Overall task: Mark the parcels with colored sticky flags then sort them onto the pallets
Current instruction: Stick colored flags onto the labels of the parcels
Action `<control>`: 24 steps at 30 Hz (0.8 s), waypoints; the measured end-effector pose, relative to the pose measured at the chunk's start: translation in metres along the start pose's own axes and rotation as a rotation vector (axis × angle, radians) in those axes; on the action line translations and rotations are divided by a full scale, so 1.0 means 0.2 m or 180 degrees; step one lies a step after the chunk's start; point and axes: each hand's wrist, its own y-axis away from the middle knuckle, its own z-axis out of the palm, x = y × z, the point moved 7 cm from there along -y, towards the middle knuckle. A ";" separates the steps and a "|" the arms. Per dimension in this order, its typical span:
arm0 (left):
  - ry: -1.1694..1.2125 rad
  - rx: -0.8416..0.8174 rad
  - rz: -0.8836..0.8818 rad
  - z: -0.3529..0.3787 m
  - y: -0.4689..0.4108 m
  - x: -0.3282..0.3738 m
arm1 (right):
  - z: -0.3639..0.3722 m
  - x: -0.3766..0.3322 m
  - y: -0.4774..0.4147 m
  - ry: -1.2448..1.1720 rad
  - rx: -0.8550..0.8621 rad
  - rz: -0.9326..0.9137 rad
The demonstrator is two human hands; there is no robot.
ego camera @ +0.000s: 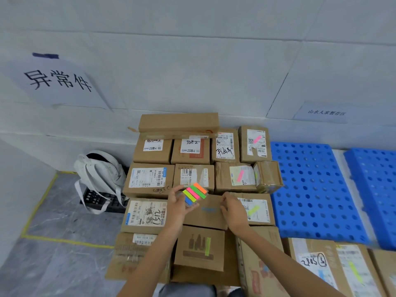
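Several brown cardboard parcels (150, 179) lie packed together on the floor against the wall. My left hand (179, 203) holds a pad of sticky flags (194, 192) in orange, green, pink, yellow and blue above them. My right hand (232, 207) rests on a plain parcel (205, 213) in the middle, fingers bent at its top edge; whether they pinch a flag I cannot tell. Pink flags mark two parcels at the back right (257, 139), (240, 175). Green flags mark the parcel beside my right hand (254, 210) and a bottle-printed box (207, 246).
Two blue perforated plastic pallets (310, 189), (372, 189) lie to the right. More parcels (321, 266), one with a yellow flag, sit at the lower right. A white tote bag (98, 174) leans on a black crate at the left. Yellow tape lines the grey floor.
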 end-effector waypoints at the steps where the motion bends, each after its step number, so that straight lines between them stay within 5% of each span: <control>1: -0.0114 -0.0152 -0.0007 0.02 0.01 -0.01 | -0.04 -0.01 0.01 -0.0152 0.0103 -0.0042; 6: -0.0618 -0.0896 -0.0074 0.17 0.09 0.03 | -0.34 -0.17 0.07 -0.0709 0.0761 -0.0844; 11: -0.0814 -0.1530 -0.0010 0.35 0.21 0.12 | -0.49 -0.28 0.19 0.0423 0.0908 -0.1856; 18: -0.1168 -0.1815 0.0154 0.49 0.29 0.21 | -0.61 -0.28 0.25 0.1066 0.1440 -0.2186; 24: -0.1189 -0.1867 0.0178 0.54 0.30 0.23 | -0.66 -0.27 0.26 0.0859 0.1678 -0.2285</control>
